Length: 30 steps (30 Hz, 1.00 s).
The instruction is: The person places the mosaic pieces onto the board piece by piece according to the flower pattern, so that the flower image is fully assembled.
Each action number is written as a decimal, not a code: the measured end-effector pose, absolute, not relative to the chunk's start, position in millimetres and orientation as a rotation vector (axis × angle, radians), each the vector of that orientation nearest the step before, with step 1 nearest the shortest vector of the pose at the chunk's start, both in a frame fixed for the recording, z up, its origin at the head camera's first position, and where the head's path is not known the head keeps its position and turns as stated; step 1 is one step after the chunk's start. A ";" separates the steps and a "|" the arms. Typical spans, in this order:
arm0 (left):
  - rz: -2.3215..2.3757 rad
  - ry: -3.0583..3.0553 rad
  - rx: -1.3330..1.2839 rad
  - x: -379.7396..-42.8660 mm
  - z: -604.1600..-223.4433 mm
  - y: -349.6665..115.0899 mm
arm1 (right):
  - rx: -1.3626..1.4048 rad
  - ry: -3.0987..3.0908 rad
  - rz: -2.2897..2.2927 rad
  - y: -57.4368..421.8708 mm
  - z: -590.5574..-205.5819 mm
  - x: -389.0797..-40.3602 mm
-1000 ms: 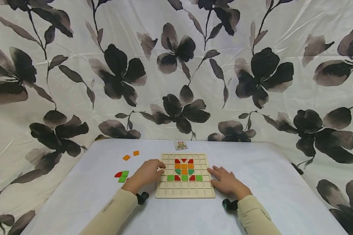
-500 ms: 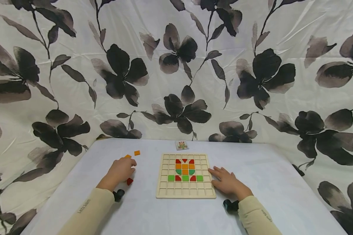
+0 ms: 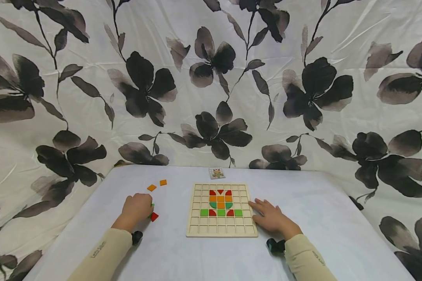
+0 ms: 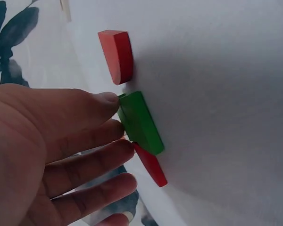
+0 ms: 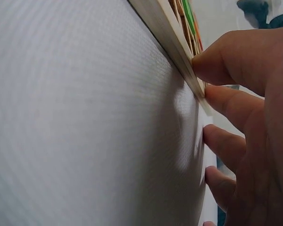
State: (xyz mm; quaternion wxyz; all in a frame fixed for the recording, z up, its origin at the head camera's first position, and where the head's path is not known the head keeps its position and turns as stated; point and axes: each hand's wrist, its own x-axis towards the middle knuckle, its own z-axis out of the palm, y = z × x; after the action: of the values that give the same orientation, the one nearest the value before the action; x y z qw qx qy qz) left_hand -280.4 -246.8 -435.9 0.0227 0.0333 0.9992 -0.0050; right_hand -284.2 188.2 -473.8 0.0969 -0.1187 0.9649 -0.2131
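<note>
My left hand (image 3: 138,207) is at the left of the table, over green square tiles. In the left wrist view, the thumb and index fingertips are right at the upper face of a green tile (image 4: 144,125), with a gap between them and the other fingers extended. One red tile (image 4: 117,57) lies beside it and another red tile (image 4: 152,165) is partly hidden behind it. My right hand (image 3: 272,216) rests by the right edge of the wooden grid board (image 3: 221,231); in the right wrist view its thumb and index fingertip touch the board's side, fingers spread.
Orange (image 3: 220,199), red, green and dark-green tiles form a tulip-like pattern on the board. Two loose orange tiles (image 3: 151,187) lie at the back left. A small pattern card (image 3: 217,173) lies behind the board. White cloth covers the table; a floral curtain (image 3: 218,78) hangs behind.
My left hand has left the board's left edge and moved left to the loose green and red tiles. The right hand stays at the board's right edge.
</note>
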 end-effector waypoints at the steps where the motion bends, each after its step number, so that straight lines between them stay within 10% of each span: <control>1: -0.009 3.095 0.101 -280.3 -436.3 -246.3 | -0.351 2.860 -0.629 188.1 -474.0 -284.4; 30: 0.509 2.907 0.081 -317.9 -441.9 -250.4 | -0.366 2.873 -0.635 191.2 -481.7 -290.3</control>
State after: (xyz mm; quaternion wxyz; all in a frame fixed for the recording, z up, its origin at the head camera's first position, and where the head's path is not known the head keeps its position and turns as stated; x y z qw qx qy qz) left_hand -317.9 -250.4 -441.9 0.0945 0.0272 0.9802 0.1717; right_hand -290.3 191.2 -481.7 0.0880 -0.1230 0.9652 -0.2132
